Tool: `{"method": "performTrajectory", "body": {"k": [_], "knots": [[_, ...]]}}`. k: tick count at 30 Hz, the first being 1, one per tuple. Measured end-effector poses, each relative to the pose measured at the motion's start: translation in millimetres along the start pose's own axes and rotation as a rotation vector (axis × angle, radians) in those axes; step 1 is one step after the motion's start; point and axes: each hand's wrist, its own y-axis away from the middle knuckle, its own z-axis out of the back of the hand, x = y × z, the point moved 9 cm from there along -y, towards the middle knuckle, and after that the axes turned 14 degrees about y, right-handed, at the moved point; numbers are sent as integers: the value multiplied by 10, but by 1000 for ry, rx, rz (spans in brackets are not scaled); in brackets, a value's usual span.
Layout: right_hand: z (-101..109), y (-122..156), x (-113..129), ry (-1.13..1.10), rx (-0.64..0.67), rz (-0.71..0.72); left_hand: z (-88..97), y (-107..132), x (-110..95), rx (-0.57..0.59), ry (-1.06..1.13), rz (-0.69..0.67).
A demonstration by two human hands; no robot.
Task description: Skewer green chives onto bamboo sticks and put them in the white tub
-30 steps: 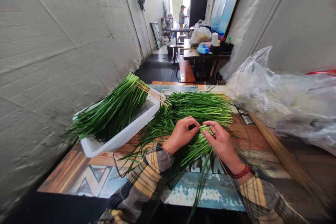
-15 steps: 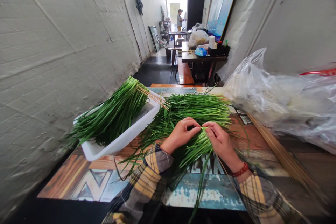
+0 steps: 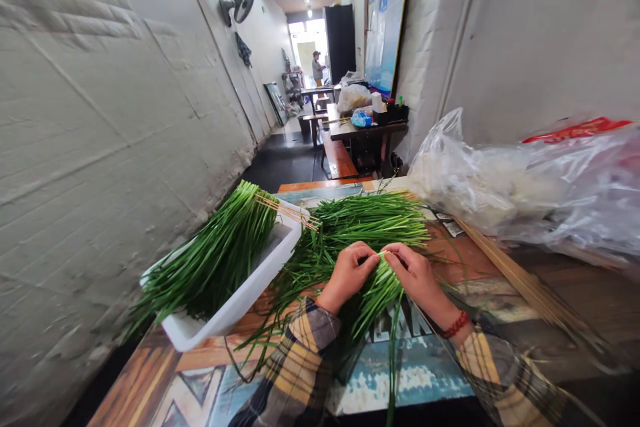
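My left hand and my right hand meet over a bunch of garlic chives, fingertips pinched at its pale cut ends. The green leaves hang down between my wrists toward the table's near edge. A thin bamboo skewer slants from under my right palm toward the near right; its upper end is hidden. Just beyond my hands lies a loose pile of chives. To the left, a white plastic tray carries chives threaded on several skewers, whose ends stick out past the rim.
Bamboo skewers lie along the table's right side, beside clear plastic bags with pale contents. White walls flank the patterned table. Farther back stand a dark table, a bench and a person near the doorway.
The camera view has tilted up and turned slightly right, so the scene sits lower and farther left. My left fingertips have drawn closer to the right ones at the chive ends.
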Motion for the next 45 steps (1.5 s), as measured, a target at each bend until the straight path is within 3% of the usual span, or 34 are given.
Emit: {"method": "performTrajectory", "body": {"k": [4, 8, 11, 14, 17, 19, 21, 23, 26, 28, 31, 34, 37, 40, 42, 45], "knots": [[86, 10, 166, 135, -58, 66, 18, 10, -56, 27, 30, -19], [298, 100, 324, 218, -81, 160, 287, 5, -131, -124, 68, -8], [506, 182, 441, 264, -82, 211, 420, -50, -333, -176, 72, -32], [711, 232, 634, 307, -108, 273, 315, -151, -683, -47, 70, -101], [843, 239, 866, 344, -118, 344, 45, -189, -945, 233, 191, -109], [921, 230, 988, 377, -129, 375, -69, -156, -976, 376, 183, -78], [1030, 218, 1061, 415, -162, 382, -38, -123, -847, 408, 58, -9], [1186, 207, 1104, 439, -213, 378, 121, -96, -631, 369, -77, 81], [1512, 204, 1175, 451, -328, 380, 434, -63, -416, 292, -154, 99], [1751, 204, 1251, 461, -412, 387, 695, -65, -354, 168, -211, 89], [2030, 207, 1411, 477, -504, 410, 972, -62, -463, 21, -250, 54], [2056, 196, 1595, 483, -450, 456, 1083, -37, -857, -98, -136, -10], [1882, 218, 1784, 487, -336, 508, 877, 35, -1425, -3, 86, -113], [1623, 282, 1957, 446, -198, 571, 528, 160, -1842, 196, 221, -152], [1478, 332, 2041, 410, -132, 608, 301, 264, -1907, 345, 302, -111], [1355, 370, 2083, 349, -104, 630, 103, 422, -1704, 464, 388, 32]]}}
